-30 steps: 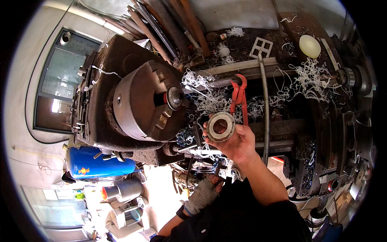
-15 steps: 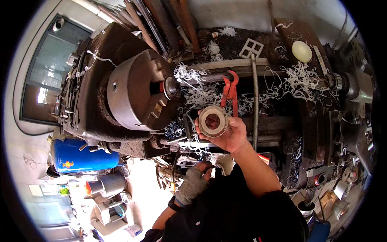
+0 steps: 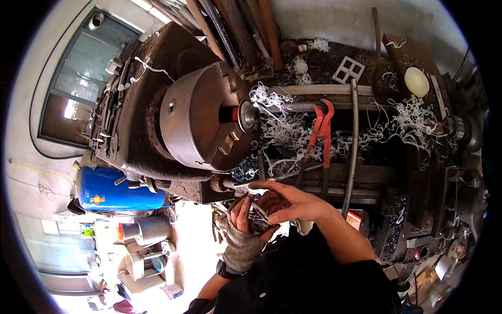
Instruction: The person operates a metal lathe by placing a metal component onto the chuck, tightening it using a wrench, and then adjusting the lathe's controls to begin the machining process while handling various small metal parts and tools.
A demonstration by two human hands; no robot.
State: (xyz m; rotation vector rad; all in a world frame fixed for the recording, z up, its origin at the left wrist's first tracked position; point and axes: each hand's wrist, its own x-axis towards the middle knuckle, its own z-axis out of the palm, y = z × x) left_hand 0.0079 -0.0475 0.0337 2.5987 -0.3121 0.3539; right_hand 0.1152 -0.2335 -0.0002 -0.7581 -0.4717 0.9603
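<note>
In front of my body, both hands meet at a pale ring [image 3: 260, 211], now tilted so it shows mostly edge-on and partly covered by fingers. My left hand [image 3: 243, 227], in a grey fingerless glove with a dark band at the wrist, is closed on its near left side. Bare, my right hand [image 3: 303, 204] curls thumb and fingers about the ring from the right. Just beyond the hands is a large lathe chuck [image 3: 183, 123] with stepped jaws. A red wrench [image 3: 322, 131] lies on the lathe bed past my right hand.
Tangled white shavings [image 3: 287, 128] cover the bed. A long metal bar [image 3: 353, 141] lies across it. A pale rounded object [image 3: 417, 81] sits at the far right, near a white four-hole block [image 3: 349, 70]. A blue drum [image 3: 120, 189] stands left, below rods leaning in the back corner.
My right hand has brought the ring down and left to my left hand, turning it from face-on to edge-on. My left hand has risen and closed on it. The view has shifted slightly.
</note>
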